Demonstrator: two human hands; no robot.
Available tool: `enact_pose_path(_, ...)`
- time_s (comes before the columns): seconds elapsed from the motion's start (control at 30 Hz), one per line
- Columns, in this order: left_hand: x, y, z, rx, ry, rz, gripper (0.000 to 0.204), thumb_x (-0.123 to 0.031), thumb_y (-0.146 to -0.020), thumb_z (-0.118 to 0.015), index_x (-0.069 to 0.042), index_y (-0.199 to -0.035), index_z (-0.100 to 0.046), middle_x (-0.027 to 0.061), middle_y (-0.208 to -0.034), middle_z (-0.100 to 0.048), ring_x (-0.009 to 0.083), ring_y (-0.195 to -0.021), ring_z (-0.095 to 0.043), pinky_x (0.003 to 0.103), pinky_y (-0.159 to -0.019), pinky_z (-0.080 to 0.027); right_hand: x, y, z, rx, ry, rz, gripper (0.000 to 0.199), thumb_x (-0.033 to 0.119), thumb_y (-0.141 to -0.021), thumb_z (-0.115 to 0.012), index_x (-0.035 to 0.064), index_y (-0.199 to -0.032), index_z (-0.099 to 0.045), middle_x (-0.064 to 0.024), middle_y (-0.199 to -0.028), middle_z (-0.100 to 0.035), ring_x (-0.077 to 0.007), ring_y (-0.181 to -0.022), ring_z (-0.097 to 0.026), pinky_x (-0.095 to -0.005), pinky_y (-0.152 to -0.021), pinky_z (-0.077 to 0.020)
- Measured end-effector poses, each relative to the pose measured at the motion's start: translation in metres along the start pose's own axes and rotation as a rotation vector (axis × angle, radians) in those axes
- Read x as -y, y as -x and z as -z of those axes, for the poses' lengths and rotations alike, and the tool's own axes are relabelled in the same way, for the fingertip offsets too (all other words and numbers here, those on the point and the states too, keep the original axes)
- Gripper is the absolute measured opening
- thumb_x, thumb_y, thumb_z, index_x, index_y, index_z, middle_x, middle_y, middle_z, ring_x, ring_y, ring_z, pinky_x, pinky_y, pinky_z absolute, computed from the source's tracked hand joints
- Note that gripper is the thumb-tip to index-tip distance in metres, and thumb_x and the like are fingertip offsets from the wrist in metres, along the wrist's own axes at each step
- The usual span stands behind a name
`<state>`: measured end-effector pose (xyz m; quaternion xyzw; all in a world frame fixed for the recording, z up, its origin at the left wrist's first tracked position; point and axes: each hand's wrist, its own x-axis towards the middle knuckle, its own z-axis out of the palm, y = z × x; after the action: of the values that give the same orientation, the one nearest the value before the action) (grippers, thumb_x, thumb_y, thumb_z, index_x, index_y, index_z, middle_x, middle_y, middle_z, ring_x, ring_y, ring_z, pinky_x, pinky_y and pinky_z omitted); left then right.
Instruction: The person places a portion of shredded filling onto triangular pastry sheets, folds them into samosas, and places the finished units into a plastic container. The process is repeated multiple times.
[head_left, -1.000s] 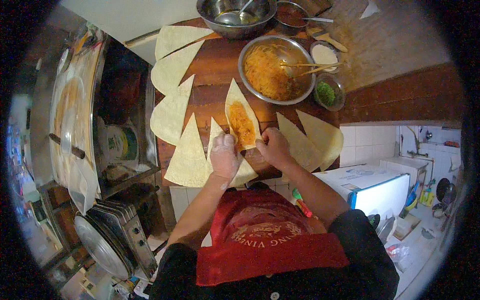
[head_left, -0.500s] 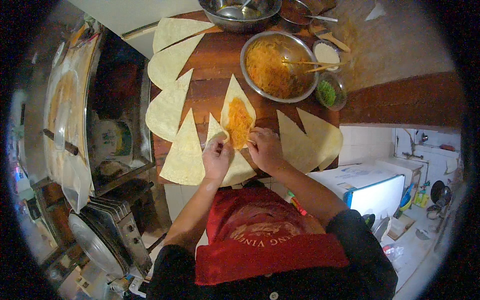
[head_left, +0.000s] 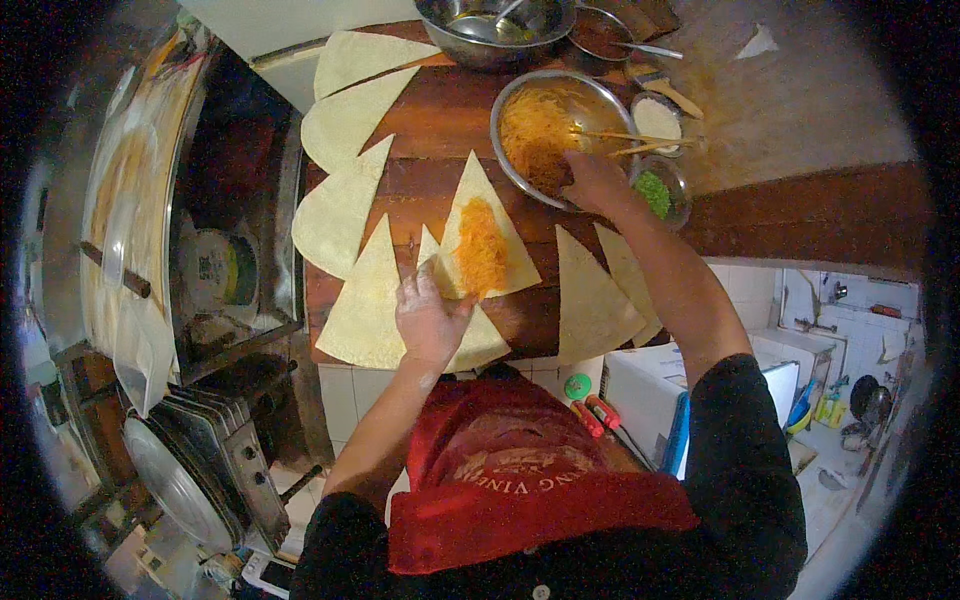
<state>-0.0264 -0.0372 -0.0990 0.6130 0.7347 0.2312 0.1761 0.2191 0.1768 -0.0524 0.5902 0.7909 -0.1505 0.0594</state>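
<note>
Since the earlier frames, the right hand (head_left: pixel 592 180) has been lifted off the filled wrapper and carried up into the bowl of orange filling (head_left: pixel 550 130), while the left hand (head_left: pixel 430 315) has been kept at the wrapper's lower corner.

Item: triangular dough wrapper (head_left: pixel 480 235), lying flat near the middle of the wooden worktop (head_left: pixel 440 110), spread with a strip of orange filling (head_left: pixel 482 250). Its apex is pointed away from the person, towards the bowls; the long axis is run from the near edge to that far tip, and the filling strip is laid along it.

Left hand: fingers are pressed on the lower left corner, apparently so the sheet is pinned while the other hand is away; a small flap seems to be lifted there, though this is not clear.

Right hand: fingers are curled down into the filling; whether anything is pinched cannot be told.

Surroundings: plain wrappers are fanned to the left (head_left: pixel 335 215) and right (head_left: pixel 590 295), kept within reach. Beside the filling bowl are set a small dish of green sauce (head_left: pixel 655 192), a dish of white powder (head_left: pixel 657 112) and a large steel bowl (head_left: pixel 490 25).
</note>
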Motion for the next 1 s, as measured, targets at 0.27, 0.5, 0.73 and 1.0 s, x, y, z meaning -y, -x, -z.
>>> enact_pose_path(0.27, 0.001, -0.004, -0.012, 0.017, -0.138, -0.004, 0.074, -0.034, -0.071, -0.075, -0.003, -0.132, -0.045, 0.0194, -0.125, -0.050, 0.0358, -0.116, -0.045, 0.049, -0.086, -0.039, -0.020, -0.002, -0.006, -0.127, -0.103, -0.010, 0.034, 0.024, -0.072, -0.071, 0.0033, -0.098, -0.065, -0.0187, -0.092, -0.067, -0.0370, -0.089, -0.064, -0.0464, -0.080, -0.0510)
enact_pose_path(0.5, 0.003, -0.016, -0.017, -0.028, -0.102, 0.007, 0.064, -0.022, -0.071, -0.073, -0.004, -0.128, -0.048, 0.0197, -0.118, -0.054, 0.0359, -0.106, -0.050, 0.048, -0.085, -0.042, -0.035, 0.019, 0.004, -0.482, -0.128, 0.202, 0.025, 0.016, -0.076, -0.071, 0.0028, -0.097, -0.064, -0.0146, -0.088, -0.068, -0.0311, -0.082, -0.065, -0.0390, -0.073, -0.0521)
enact_pose_path(0.73, 0.013, -0.011, -0.004, -0.080, 0.063, -0.035, 0.054, -0.014, -0.073, -0.071, -0.003, -0.122, -0.052, 0.0199, -0.109, -0.058, 0.0366, -0.101, -0.053, 0.046, -0.088, -0.045, 0.034, 0.068, 0.039, -0.329, -0.659, -0.003, 0.024, 0.013, -0.079, -0.070, 0.0026, -0.099, -0.062, -0.0096, -0.083, -0.066, -0.0188, -0.074, -0.063, -0.0319, -0.071, -0.0511)
enact_pose_path(1.0, 0.017, -0.002, -0.001, -0.032, 0.050, -0.007, 0.050, -0.013, -0.074, -0.070, -0.003, -0.120, -0.054, 0.0181, -0.111, -0.058, 0.0376, -0.102, -0.052, 0.046, -0.088, -0.045, 0.099, 0.098, -0.096, -0.208, -0.333, 0.259, 0.029, 0.011, -0.080, -0.067, 0.0044, -0.107, -0.063, -0.0150, -0.097, -0.067, -0.0238, -0.087, -0.066, -0.0335, -0.074, -0.0523)
